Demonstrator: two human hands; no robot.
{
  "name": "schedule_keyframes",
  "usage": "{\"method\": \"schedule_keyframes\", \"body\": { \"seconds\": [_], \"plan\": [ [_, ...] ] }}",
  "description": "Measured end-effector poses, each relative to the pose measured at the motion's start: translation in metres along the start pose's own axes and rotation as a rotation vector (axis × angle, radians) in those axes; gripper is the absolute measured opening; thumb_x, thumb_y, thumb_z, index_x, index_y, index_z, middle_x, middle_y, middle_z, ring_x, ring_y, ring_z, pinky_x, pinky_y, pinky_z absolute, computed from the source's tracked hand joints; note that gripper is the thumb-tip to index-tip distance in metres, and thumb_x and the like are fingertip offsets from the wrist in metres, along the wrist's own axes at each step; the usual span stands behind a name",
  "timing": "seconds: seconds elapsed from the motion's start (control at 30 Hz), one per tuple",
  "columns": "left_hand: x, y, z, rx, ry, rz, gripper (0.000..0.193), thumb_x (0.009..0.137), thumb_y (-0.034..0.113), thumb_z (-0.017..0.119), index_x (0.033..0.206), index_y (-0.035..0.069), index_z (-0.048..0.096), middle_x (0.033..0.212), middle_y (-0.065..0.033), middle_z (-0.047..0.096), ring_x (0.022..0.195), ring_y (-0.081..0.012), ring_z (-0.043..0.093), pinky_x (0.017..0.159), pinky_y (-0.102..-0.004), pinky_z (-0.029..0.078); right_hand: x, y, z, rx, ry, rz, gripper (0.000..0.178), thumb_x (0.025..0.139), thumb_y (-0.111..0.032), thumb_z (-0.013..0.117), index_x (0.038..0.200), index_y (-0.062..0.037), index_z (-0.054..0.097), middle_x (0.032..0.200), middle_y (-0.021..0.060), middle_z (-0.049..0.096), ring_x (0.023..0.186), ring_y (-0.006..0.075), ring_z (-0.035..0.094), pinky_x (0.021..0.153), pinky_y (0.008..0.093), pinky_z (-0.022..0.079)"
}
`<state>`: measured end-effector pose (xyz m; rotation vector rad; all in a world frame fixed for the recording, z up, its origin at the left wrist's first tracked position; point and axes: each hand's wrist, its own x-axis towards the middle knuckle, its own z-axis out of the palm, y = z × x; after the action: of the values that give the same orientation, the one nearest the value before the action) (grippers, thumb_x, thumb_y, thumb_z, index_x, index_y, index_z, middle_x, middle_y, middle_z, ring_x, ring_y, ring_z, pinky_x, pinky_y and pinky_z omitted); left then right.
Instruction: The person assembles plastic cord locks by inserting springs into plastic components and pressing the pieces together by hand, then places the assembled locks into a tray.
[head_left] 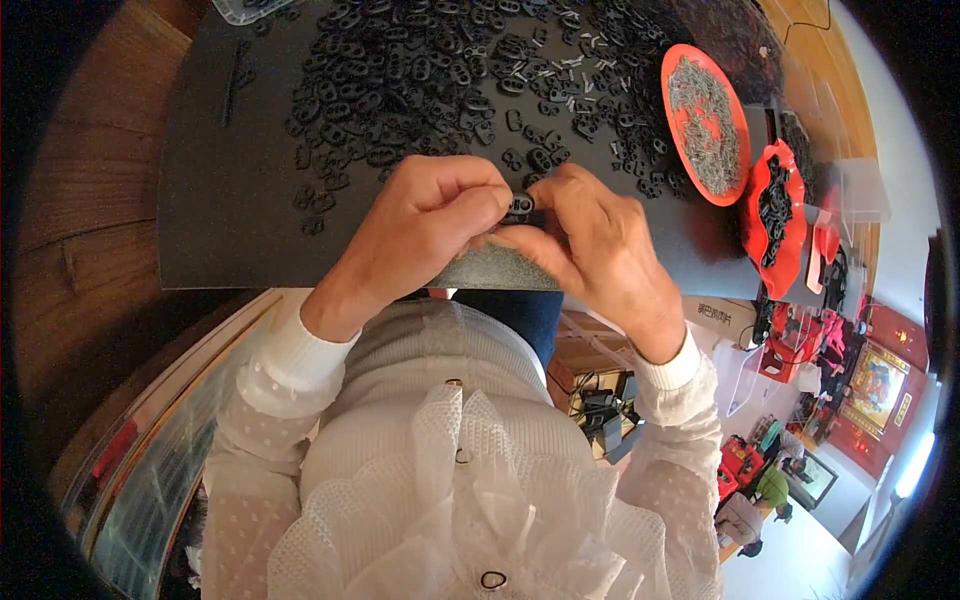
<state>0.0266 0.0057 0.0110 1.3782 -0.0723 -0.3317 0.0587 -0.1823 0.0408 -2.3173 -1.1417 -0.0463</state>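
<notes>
left hand (425,232) and right hand (605,240) are pinching a small black oval piece (521,205) between them

thumbs and fingertips are gripping it narrowly from both sides, near the front edge of the tabletop (220,230); loose black pieces (400,75) are lying scattered beyond the hands; at right, a red plate (737,190) is holding thin silvery bits (702,95), beside a red scalloped dish (780,280)
</notes>
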Motion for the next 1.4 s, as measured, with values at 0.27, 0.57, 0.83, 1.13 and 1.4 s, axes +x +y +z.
{"method": "schedule_keyframes", "body": {
  "seconds": [0.27, 0.57, 0.83, 1.13, 1.4],
  "plan": [
    [-0.003, -0.009, -0.001, 0.123, -0.021, 0.059, 0.022, 0.091, 0.018, 0.051, 0.075, 0.004, 0.057, 0.061, 0.0041, 0.047, 0.055, -0.0045, 0.043, 0.049, -0.023, 0.033, -0.007, -0.007, 0.01, 0.535, -0.067, 0.455, 0.024, 0.079, -0.013, 0.073, 0.077, 0.0002, 0.053, 0.063, 0.0111, 0.05, 0.054, 0.0244, 0.049, 0.048, 0.0344, 0.039],
    [-0.002, -0.008, 0.004, 0.135, 0.061, 0.084, 0.02, 0.085, 0.013, 0.051, 0.072, -0.001, 0.055, 0.058, 0.0, 0.046, 0.055, -0.0058, 0.041, 0.048, -0.0263, 0.033, -0.009, -0.01, 0.005, 0.708, -0.061, 0.539, 0.022, 0.086, -0.013, 0.069, 0.077, 0.0002, 0.053, 0.06, -0.0008, 0.047, 0.056, 0.0071, 0.042, 0.048, 0.0277, 0.036],
    [-0.001, -0.007, 0.003, 0.185, 0.018, 0.096, 0.021, 0.084, 0.016, 0.05, 0.07, 0.0, 0.053, 0.058, 0.0002, 0.044, 0.055, -0.0065, 0.04, 0.048, -0.0277, 0.033, -0.01, -0.002, 0.001, 0.94, -0.218, 0.653, 0.023, 0.088, -0.016, 0.066, 0.079, 0.0001, 0.054, 0.065, -0.0061, 0.042, 0.062, 0.0032, 0.038, 0.05, 0.0233, 0.031],
    [-0.002, -0.003, 0.004, 0.056, 0.004, -0.014, 0.022, 0.084, 0.014, 0.049, 0.068, 0.0, 0.053, 0.058, 0.0019, 0.045, 0.056, -0.0055, 0.04, 0.05, -0.0257, 0.033, -0.005, 0.001, -0.004, 0.156, -0.018, 0.033, 0.026, 0.079, -0.016, 0.071, 0.093, 0.0004, 0.056, 0.083, 0.0141, 0.056, 0.061, 0.0289, 0.058, 0.055, 0.0366, 0.048],
    [-0.002, 0.0, 0.007, 0.067, 0.017, -0.064, 0.022, 0.084, 0.013, 0.048, 0.067, -0.001, 0.052, 0.058, 0.0014, 0.046, 0.056, -0.0054, 0.041, 0.05, -0.0256, 0.033, -0.003, 0.004, -0.009, -0.059, -0.052, -0.187, 0.028, 0.077, -0.014, 0.07, 0.098, -0.0009, 0.057, 0.086, 0.0106, 0.055, 0.065, 0.0292, 0.061, 0.052, 0.0368, 0.051]
  ]
}}
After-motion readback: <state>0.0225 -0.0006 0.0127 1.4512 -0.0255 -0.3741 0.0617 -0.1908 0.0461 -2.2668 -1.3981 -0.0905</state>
